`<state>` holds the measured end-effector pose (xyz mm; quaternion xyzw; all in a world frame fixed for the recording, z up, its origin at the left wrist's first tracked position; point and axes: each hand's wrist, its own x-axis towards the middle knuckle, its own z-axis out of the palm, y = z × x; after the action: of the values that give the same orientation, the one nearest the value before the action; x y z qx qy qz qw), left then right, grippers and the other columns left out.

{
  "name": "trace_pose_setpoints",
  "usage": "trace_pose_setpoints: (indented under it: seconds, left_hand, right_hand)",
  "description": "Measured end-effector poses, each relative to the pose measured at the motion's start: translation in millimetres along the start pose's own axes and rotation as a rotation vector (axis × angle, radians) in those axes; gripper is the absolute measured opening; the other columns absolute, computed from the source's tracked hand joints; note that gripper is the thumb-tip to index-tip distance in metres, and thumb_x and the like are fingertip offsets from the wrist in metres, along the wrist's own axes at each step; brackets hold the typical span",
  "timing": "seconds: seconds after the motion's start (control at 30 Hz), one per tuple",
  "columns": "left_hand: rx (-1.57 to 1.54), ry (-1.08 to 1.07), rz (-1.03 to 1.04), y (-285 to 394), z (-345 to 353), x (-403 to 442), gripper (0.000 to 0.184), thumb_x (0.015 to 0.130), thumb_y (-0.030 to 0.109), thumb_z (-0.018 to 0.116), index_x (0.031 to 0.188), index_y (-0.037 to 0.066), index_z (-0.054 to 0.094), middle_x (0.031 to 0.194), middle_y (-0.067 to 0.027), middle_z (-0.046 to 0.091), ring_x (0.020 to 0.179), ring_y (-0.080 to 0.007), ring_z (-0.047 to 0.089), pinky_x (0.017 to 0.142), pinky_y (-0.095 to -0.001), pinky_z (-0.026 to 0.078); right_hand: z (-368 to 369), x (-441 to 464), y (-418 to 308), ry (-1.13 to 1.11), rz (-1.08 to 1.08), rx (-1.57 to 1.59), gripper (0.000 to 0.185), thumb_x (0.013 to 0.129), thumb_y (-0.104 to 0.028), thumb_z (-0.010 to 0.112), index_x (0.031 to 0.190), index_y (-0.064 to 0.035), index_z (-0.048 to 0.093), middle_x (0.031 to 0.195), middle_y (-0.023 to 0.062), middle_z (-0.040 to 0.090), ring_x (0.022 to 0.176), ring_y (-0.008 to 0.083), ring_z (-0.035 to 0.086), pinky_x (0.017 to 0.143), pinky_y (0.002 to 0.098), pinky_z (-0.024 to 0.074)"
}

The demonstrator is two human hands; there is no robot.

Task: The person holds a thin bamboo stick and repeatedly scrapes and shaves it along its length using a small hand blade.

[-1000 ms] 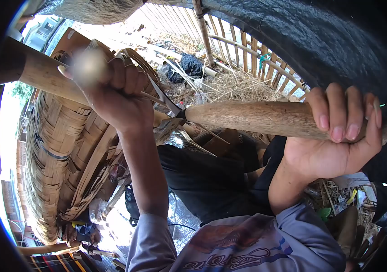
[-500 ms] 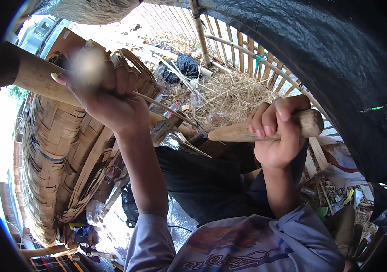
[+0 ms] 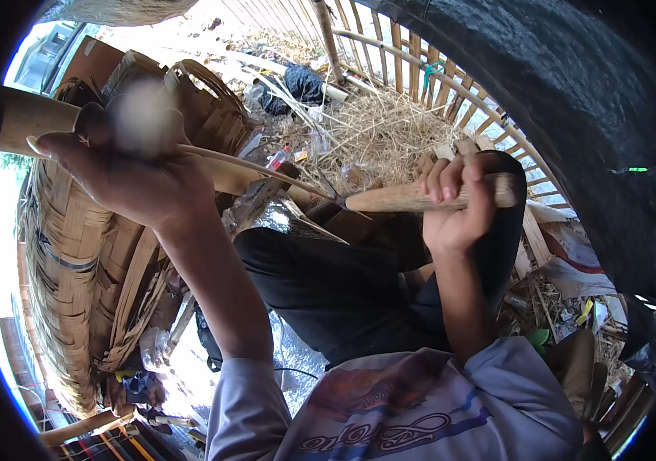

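My right hand is closed around the thick wooden handle of a knife. At the handle's left end a short dark blade meets a thin bamboo strip. The strip runs up and left from there into my left hand, which appears closed on it, thumb pointing left. A pale blurred spot covers some of the left fingers. A thick bamboo pole passes close behind that hand; whether the hand touches it I cannot tell. My dark-trousered leg is bent beneath both hands.
Large woven bamboo baskets stand along the left. Ahead lies a heap of straw-like shavings beside a black plastic bag. A slatted bamboo fence and dark sheeting close off the right.
My left hand has moved left, away from the knife, and a longer stretch of strip shows between them. My right hand keeps its grip nearly in place; the view has shifted slightly.
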<state>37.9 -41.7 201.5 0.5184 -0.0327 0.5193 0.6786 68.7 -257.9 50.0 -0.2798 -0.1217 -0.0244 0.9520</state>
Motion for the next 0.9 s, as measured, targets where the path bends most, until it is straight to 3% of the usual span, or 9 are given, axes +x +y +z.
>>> trace_pose_setpoints:
  seconds: [0.07,0.1,0.17,0.23,0.33,0.43,0.53,0.67,0.9]
  left_hand:
    - [-0.015,0.061,0.038,0.6,0.2,0.8,0.050,0.096,0.052,0.033,0.061,0.017,0.028,0.053,0.0047,0.016,0.045,-0.0071,0.011,0.039,-0.0233,0.012]
    - [-0.022,0.056,0.037,0.8,-5.5,2.9,0.050,0.096,0.052,0.033,0.061,0.017,0.028,0.053,0.0047,0.016,0.045,-0.0071,0.011,0.039,-0.0233,0.012]
    - [-0.205,-0.256,-0.078,3.4,-23.8,5.5,0.050,0.096,0.051,0.033,0.060,0.017,0.027,0.052,0.0048,0.014,0.044,-0.0072,0.011,0.039,-0.0234,0.012]
    - [-0.216,-0.253,-0.092,7.0,-23.0,2.4,0.050,0.096,0.051,0.034,0.060,0.017,0.027,0.051,0.0050,0.014,0.044,-0.0072,0.010,0.039,-0.0234,0.012]
    - [-0.251,-0.299,-0.126,10.0,-24.3,3.1,0.050,0.096,0.051,0.035,0.059,0.018,0.026,0.051,0.0055,0.013,0.044,-0.0071,0.010,0.039,-0.0233,0.011]
    - [-0.354,-0.359,-0.169,11.8,-33.0,2.7,0.050,0.096,0.050,0.037,0.058,0.018,0.025,0.051,0.0059,0.014,0.044,-0.0072,0.010,0.040,-0.0231,0.011]
    - [-0.269,-0.262,-0.092,10.4,-32.1,3.0,0.050,0.096,0.051,0.035,0.060,0.018,0.025,0.052,0.0052,0.014,0.045,-0.0069,0.007,0.038,-0.0236,0.009]
    - [-0.222,-0.263,-0.087,10.4,-29.5,3.2,0.050,0.096,0.046,0.037,0.058,0.018,0.024,0.052,0.0050,0.014,0.044,-0.0078,0.009,0.039,-0.0239,0.011]
    - [-0.068,-0.101,-0.012,14.1,-44.0,5.6,0.046,0.099,0.038,0.037,0.059,0.017,0.026,0.054,0.0048,0.015,0.045,-0.0069,0.008,0.040,-0.0239,0.010]
  right_hand:
    - [-0.5,-0.6,-4.2,-0.025,-0.022,0.001,0.009,0.090,-0.017,0.047,0.088,-0.0088,0.045,0.057,0.0013,0.038,0.051,0.0137,0.039,0.056,0.0309,0.0390]
    - [-6.2,-6.0,4.9,-0.016,0.018,0.040,0.007,0.088,-0.011,0.052,0.086,-0.0088,0.045,0.058,0.0012,0.041,0.051,0.0122,0.041,0.055,0.0290,0.0397]
    - [-34.5,-32.2,46.1,0.076,0.158,-0.169,0.015,0.083,-0.004,0.059,0.079,-0.0087,0.046,0.058,0.0006,0.045,0.051,0.0093,0.045,0.052,0.0253,0.0399]
    - [-79.2,-54.9,87.6,0.036,0.224,-0.566,0.022,0.080,0.000,0.064,0.071,-0.0080,0.046,0.058,0.0000,0.049,0.052,0.0066,0.048,0.049,0.0221,0.0392]
    - [-84.6,-53.3,89.5,0.132,0.185,-0.596,0.023,0.081,-0.003,0.064,0.068,-0.0068,0.046,0.057,-0.0009,0.048,0.052,0.0060,0.048,0.048,0.0220,0.0385]
    - [-73.9,-40.5,73.6,0.125,0.109,-0.186,0.019,0.081,-0.001,0.061,0.069,-0.0052,0.046,0.057,0.0002,0.047,0.053,0.0065,0.049,0.048,0.0228,0.0383]
    - [-88.4,-47.9,84.3,0.127,0.152,-0.257,0.017,0.081,-0.002,0.060,0.070,-0.0043,0.048,0.058,0.0009,0.047,0.053,0.0069,0.049,0.049,0.0231,0.0385]
    - [-139.4,-74.6,129.2,0.129,0.172,-0.896,0.019,0.079,-0.009,0.068,0.070,-0.0079,0.051,0.058,-0.0032,0.048,0.051,0.0031,0.047,0.047,0.0212,0.0380]
    - [-90.6,-51.1,88.9,0.167,0.121,-0.280,0.019,0.080,-0.006,0.066,0.069,-0.0068,0.050,0.060,-0.0015,0.050,0.052,0.0035,0.048,0.045,0.0204,0.0373]
